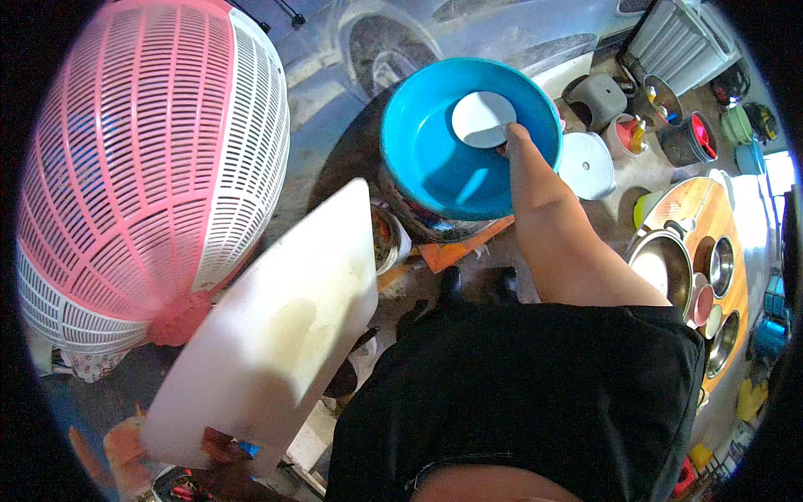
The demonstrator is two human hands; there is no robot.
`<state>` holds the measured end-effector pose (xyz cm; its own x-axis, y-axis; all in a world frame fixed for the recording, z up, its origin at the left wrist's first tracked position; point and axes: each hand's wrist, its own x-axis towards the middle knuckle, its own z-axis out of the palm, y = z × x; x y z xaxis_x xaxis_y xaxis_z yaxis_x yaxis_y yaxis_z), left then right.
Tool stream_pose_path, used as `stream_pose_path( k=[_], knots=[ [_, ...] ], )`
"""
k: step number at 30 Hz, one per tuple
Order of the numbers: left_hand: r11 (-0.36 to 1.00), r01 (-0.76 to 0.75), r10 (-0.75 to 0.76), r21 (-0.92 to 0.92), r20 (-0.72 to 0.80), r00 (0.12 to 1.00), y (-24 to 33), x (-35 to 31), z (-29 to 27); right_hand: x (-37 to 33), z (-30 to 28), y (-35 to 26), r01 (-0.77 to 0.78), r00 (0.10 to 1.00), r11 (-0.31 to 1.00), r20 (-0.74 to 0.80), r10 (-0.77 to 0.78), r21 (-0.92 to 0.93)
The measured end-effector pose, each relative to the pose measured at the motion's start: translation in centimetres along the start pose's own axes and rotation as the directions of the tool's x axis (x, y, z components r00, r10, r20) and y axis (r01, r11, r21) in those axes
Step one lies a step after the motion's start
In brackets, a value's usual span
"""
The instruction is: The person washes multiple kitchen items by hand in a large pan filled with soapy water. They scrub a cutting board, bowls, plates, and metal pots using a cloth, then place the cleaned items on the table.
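Right hand [507, 140] first: your arm reaches far out over the round bright-blue plastic basin [435, 167], and the fingers are mostly hidden behind the wrist, so whether they pinch or only rest on the small round white plate [483, 119] cannot be told for sure; they meet its near right edge. That plate sits inside the basin, toward its far side. Your left hand [219, 445], low and near on the left, is closed around the bottom edge of the big white rectangular plastic cutting board [272, 335], which tilts up and away toward the basin. Keep that board gripped firmly and clear of the pink and white slatted plastic basket [150, 167] on the far left. Take the plate by its rim with thumb on top, and lift it level over the basin wall.
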<state>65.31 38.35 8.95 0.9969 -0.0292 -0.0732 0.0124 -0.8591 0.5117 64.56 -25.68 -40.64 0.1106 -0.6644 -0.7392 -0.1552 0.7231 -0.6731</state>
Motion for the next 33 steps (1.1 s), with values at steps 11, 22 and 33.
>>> stream_pose_path(
  k=[11,22,33],
  knots=[
    [0.62,-0.342,0.533,-0.706,0.06,0.844,14.3,6.7,10.7,-11.8,-6.2,-8.5,0.535,0.803,0.808,-0.148,-0.577,-0.247],
    [0.59,0.281,0.427,-0.757,0.588,0.686,16.4,19.2,35.4,-29.5,-27.6,-7.5,0.613,0.789,0.726,-0.293,-0.54,0.313],
    [0.65,0.545,0.448,-0.53,0.846,0.288,10.4,22.1,42.0,-50.4,-48.8,12.4,0.785,0.554,0.535,-0.74,-0.381,0.313]
  ],
)
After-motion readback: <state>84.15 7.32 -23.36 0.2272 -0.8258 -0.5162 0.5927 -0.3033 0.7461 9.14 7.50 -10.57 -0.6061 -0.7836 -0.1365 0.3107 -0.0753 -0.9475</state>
